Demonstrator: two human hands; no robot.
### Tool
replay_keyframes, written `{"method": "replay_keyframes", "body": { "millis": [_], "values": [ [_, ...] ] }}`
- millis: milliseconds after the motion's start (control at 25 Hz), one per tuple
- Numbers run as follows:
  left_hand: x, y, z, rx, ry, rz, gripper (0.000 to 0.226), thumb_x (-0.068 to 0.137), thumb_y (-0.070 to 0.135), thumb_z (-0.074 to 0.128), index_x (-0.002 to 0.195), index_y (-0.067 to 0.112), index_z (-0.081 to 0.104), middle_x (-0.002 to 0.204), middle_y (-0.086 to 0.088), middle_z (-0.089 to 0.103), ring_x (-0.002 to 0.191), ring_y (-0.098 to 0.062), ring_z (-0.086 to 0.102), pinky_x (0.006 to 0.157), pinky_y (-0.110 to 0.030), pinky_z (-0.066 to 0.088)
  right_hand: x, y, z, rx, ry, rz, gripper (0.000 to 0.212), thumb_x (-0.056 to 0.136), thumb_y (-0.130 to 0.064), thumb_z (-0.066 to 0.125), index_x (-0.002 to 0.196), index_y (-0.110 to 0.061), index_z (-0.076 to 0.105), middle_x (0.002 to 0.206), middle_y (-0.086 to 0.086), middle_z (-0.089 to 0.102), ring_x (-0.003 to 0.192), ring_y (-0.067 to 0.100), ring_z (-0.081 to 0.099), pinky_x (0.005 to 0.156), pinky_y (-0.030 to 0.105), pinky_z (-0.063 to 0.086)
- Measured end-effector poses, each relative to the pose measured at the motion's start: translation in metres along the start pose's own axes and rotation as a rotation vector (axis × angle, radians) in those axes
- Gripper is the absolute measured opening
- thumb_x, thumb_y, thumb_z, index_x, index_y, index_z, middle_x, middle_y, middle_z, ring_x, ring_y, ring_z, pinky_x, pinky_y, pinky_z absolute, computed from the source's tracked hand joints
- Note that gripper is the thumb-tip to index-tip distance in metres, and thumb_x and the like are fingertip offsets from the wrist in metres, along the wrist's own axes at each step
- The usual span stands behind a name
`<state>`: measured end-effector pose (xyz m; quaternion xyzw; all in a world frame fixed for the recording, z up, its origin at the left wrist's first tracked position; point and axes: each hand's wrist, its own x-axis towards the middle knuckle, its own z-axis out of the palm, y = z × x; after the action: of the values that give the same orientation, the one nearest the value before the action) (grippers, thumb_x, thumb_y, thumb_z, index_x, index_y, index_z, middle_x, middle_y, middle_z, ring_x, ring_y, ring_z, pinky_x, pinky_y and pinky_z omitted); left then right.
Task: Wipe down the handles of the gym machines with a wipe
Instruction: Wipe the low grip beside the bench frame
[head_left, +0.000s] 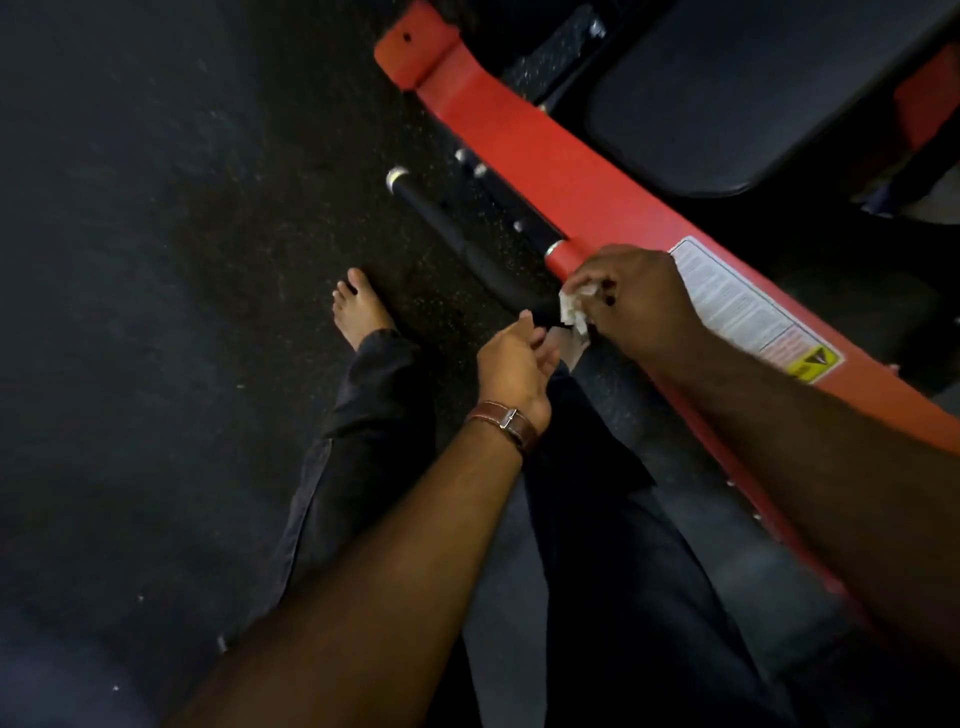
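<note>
My right hand (631, 299) grips a crumpled white wipe (574, 309) and holds it at the base of a black handle (452, 223) that sticks out from the machine's red arm (597, 192). The handle has a silver cap at its far end. My left hand (511, 364), with a brown watch strap at the wrist, hovers just below and left of the wipe with relaxed fingers and holds nothing.
A black padded seat (753, 104) lies beyond the red arm at the upper right. A white instruction label (748, 306) is stuck on the arm beside my right hand. My bare feet and dark trousers stand on the dark speckled rubber floor (182, 260).
</note>
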<state>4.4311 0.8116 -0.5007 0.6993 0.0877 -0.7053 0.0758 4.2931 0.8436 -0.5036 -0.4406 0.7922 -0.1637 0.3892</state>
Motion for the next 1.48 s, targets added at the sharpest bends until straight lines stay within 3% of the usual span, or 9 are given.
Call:
{"method": "replay_keyframes", "body": {
  "millis": [120, 280, 440, 560, 720, 960, 1160, 1360, 1480],
  "values": [
    [0.02, -0.005, 0.009, -0.12, 0.015, -0.01, 0.03, 0.104, 0.022, 0.052, 0.118, -0.005, 0.055, 0.102, -0.016, 0.055, 0.097, -0.025, 0.059, 0.091, -0.031, 0.051, 0.021, 0.012, 0.024, 0.038, -0.078, -0.1, 0.022, 0.071, -0.002, 0.072, 0.091, -0.004, 0.08, 0.095, 0.013, 0.074, 0.086, 0.016, 0.066, 0.085, 0.027, 0.052],
    [0.032, -0.01, 0.013, -0.163, 0.059, -0.012, 0.036, 0.101, 0.041, 0.054, 0.091, 0.007, 0.058, 0.084, -0.007, 0.059, 0.076, -0.016, 0.058, 0.073, -0.025, 0.052, 0.024, 0.02, 0.018, 0.014, -0.16, -0.187, 0.016, 0.07, -0.003, 0.08, 0.086, -0.003, 0.08, 0.091, 0.01, 0.074, 0.079, 0.022, 0.069, 0.078, 0.033, 0.056],
    [0.043, -0.013, 0.011, -0.188, 0.041, -0.025, 0.044, 0.1, 0.048, 0.051, 0.102, 0.006, 0.063, 0.083, -0.006, 0.058, 0.07, -0.015, 0.055, 0.068, -0.025, 0.049, 0.02, 0.022, 0.015, -0.042, -0.178, -0.31, 0.008, 0.073, 0.0, 0.075, 0.08, -0.002, 0.077, 0.087, 0.01, 0.072, 0.074, 0.024, 0.068, 0.071, 0.036, 0.057],
    [0.047, -0.014, 0.01, -0.188, 0.02, -0.022, 0.053, 0.101, 0.048, 0.05, 0.118, 0.0, 0.066, 0.099, -0.011, 0.066, 0.073, -0.016, 0.056, 0.068, -0.024, 0.049, 0.053, 0.009, 0.036, -0.043, -0.263, -0.165, 0.009, 0.08, -0.002, 0.071, 0.081, -0.009, 0.076, 0.079, 0.0, 0.071, 0.072, 0.016, 0.066, 0.07, 0.027, 0.053],
    [0.051, -0.012, 0.002, -0.224, -0.103, -0.01, 0.054, 0.104, 0.047, 0.042, 0.135, 0.006, 0.059, 0.132, -0.012, 0.063, 0.109, -0.024, 0.062, 0.097, -0.033, 0.048, 0.062, 0.015, 0.023, -0.095, -0.417, 0.022, 0.013, 0.083, -0.007, 0.076, 0.091, -0.017, 0.078, 0.084, -0.004, 0.073, 0.076, 0.01, 0.067, 0.064, 0.007, 0.044],
    [0.057, -0.014, -0.006, -0.357, -0.272, -0.035, 0.053, 0.105, 0.046, 0.035, 0.142, 0.011, 0.049, 0.144, -0.015, 0.053, 0.136, -0.032, 0.047, 0.119, -0.048, 0.03, 0.078, 0.01, 0.039, 0.049, -0.469, 0.155, 0.012, 0.083, -0.016, 0.08, 0.095, -0.013, 0.076, 0.085, -0.004, 0.072, 0.075, 0.008, 0.064, 0.066, 0.023, 0.051],
    [0.059, -0.011, -0.01, -0.389, -0.315, -0.053, 0.069, 0.104, 0.051, 0.036, 0.154, 0.004, 0.028, 0.148, -0.02, 0.047, 0.131, -0.033, 0.051, 0.116, -0.05, 0.034, 0.026, 0.026, 0.023, -0.061, -0.24, -0.362, 0.01, 0.069, -0.003, 0.08, 0.076, -0.011, 0.078, 0.074, -0.002, 0.065, 0.065, 0.01, 0.056, 0.059, 0.022, 0.045],
    [0.068, -0.01, -0.015, -0.311, -0.303, -0.049, 0.065, 0.102, 0.059, 0.031, 0.123, 0.003, 0.058, 0.105, -0.015, 0.067, 0.098, -0.025, 0.064, 0.111, -0.046, 0.041, 0.038, 0.008, 0.043, -0.371, -0.266, -0.748, 0.018, 0.079, -0.015, 0.061, 0.066, -0.01, 0.073, 0.075, 0.006, 0.06, 0.069, 0.026, 0.056, 0.049, 0.032, 0.044],
    [0.067, -0.005, -0.018, -0.266, -0.326, -0.048, 0.077, 0.101, 0.062, 0.027, 0.145, 0.001, 0.041, 0.132, -0.017, 0.059, 0.117, -0.028, 0.06, 0.111, -0.043, 0.039, 0.017, 0.013, 0.035, -0.564, -0.352, -0.778, 0.006, 0.076, -0.009, 0.069, 0.07, -0.007, 0.07, 0.085, 0.007, 0.058, 0.083, 0.028, 0.053, 0.046, 0.03, 0.042]
  ]
}}
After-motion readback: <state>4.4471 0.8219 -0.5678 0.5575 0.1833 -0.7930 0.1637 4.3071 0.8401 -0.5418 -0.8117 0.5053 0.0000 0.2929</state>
